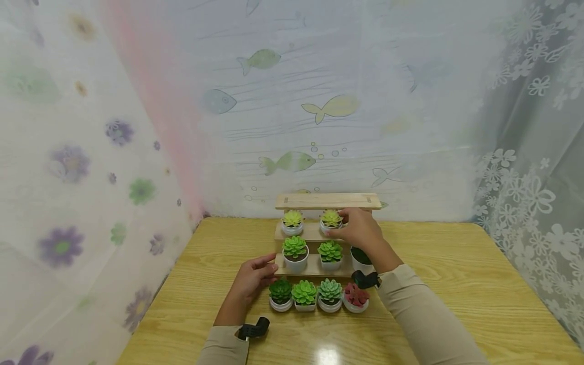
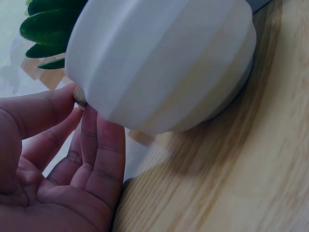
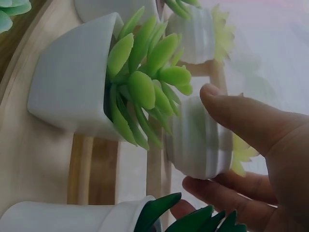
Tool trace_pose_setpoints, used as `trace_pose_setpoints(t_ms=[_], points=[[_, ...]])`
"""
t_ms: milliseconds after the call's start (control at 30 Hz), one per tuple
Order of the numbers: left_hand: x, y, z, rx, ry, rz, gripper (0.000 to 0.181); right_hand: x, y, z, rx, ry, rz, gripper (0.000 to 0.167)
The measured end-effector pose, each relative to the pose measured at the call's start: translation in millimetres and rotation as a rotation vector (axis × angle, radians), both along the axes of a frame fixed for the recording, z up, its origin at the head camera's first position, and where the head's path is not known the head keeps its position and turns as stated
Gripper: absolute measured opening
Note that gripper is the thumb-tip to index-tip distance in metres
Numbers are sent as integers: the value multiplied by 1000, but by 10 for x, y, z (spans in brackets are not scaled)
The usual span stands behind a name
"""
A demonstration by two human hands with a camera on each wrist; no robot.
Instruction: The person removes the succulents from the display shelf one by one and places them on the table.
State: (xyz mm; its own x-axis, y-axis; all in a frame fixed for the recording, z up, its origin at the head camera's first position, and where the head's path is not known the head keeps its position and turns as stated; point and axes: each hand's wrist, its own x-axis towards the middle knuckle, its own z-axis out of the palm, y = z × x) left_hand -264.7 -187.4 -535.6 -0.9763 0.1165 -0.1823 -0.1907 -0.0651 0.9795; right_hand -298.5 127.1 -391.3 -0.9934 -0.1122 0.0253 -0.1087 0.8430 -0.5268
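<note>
My right hand (image 1: pixel 362 232) grips a small white pot with a yellow-green succulent (image 1: pixel 330 219) on the upper step of a tiered wooden plant stand (image 1: pixel 328 201). In the right wrist view the thumb and fingers lie on opposite sides of this ribbed pot (image 3: pixel 193 140). At the stand's left side, my left hand (image 1: pixel 248 278) pinches the end of the lower step (image 1: pixel 312 271). The left wrist view shows thumb and fingertips at that wooden end (image 2: pixel 79 95), partly hidden behind a large-looking white pot (image 2: pixel 159 63). Another yellow-green succulent (image 1: pixel 292 220) stands left of the gripped one.
On the lower step are two bright green succulents (image 1: pixel 295 248) and a dark one (image 1: pixel 362 255), partly covered by the right arm. A row of potted succulents, including a red one (image 1: pixel 356 295), stands on the wooden table (image 1: pixel 456 284) before the stand. Patterned curtains hang behind.
</note>
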Motion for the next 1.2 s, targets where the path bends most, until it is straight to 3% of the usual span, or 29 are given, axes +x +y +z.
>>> trace_pose_setpoints(t_ms=[733, 1200], points=[[6, -2, -9, 21, 4, -11, 51, 23, 30, -30, -18, 23, -41, 75], [0, -8, -12, 28, 6, -11, 50, 39, 65, -49, -124, 79, -39, 68]])
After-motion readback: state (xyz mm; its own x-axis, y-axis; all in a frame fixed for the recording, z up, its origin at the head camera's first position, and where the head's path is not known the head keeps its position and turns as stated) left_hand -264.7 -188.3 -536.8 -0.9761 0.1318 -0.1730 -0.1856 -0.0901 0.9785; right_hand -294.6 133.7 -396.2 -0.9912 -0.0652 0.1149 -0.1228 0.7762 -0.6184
